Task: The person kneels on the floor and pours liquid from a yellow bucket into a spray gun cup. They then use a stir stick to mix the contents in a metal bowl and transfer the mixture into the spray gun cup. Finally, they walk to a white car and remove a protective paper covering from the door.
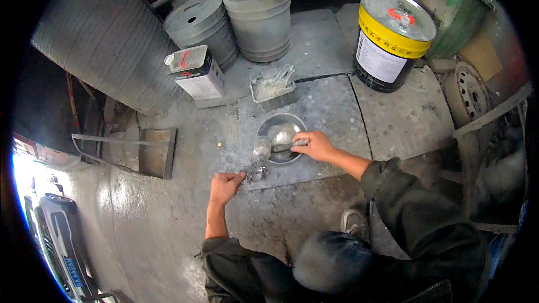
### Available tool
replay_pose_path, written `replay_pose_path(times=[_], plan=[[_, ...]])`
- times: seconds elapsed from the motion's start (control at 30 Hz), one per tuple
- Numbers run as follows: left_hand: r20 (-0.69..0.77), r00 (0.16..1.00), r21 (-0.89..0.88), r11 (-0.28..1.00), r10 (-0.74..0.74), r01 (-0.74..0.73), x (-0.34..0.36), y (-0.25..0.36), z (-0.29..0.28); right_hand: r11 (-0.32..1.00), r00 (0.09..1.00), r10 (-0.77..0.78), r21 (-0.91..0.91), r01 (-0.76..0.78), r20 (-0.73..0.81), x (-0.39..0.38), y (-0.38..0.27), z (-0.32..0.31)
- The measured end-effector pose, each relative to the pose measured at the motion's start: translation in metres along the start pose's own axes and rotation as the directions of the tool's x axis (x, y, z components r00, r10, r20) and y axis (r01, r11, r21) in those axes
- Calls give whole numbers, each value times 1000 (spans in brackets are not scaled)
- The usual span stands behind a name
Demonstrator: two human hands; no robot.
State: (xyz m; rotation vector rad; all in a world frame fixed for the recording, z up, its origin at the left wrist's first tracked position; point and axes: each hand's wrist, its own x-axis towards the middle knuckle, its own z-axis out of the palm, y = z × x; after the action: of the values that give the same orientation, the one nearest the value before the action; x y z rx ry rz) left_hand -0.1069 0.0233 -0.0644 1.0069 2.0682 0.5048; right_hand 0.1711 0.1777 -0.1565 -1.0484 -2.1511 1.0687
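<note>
Car [56, 235]: white, at our left edge, well apart from the hands.
Metal tray [157, 157]: on the floor, well left of us.
Square tin [201, 81]: upright at far left, with two grey drums [258, 19] farther off.
Left hand [226, 187]: our fingers curl together, near and left of the bowl; we cannot tell whether they clamp on anything.
Silvery scraps [258, 174]: just right of our left fingertips, on the near side of the bowl.
Round piece [262, 147]: shiny, overlapping the bowl's left rim; it lies far and right of our left grip, left of our right one. We cannot tell whether it rests there.
Powder tray [276, 102]: grey, just beyond the bowl.
Bowl [297, 121]: round, between our hands, the right one nearer, already over its right side.
Right hand [315, 147]: thumb and fingers are closed on a grey piece [301, 142], its long axis roughly left to right over the bowl.
Yellow-banded drum [387, 45]: upright, far right.
</note>
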Motion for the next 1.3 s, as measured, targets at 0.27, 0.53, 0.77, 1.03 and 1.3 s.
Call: replay_pose_path(times=[0.27, 0.53, 0.77, 1.03, 1.3], plan=[[63, 998, -104, 994, 19, -12, -9, 11, -1, 496, 861, 472, 751, -436, 189, 36, -32, -36], [255, 966, -326, 936, -51, 135, -7, 20, 4, 945, 914, 249, 286, -157, -321, 29, -13, -11], [181, 983, -166, 986, 15, 16, -6, 24, 14, 898, 947, 281, 390, -203, -153, 12, 0, -10], [204, 976, -344, 927, -80, 147, -5, 36, 20, 668, 915, 389, 717, -201, -106, 30, -48, -21], [241, 964, -452, 866, -112, 214, -2, 35, 21, 694, 898, 389, 707, -138, -206, 23, -68, -4]])
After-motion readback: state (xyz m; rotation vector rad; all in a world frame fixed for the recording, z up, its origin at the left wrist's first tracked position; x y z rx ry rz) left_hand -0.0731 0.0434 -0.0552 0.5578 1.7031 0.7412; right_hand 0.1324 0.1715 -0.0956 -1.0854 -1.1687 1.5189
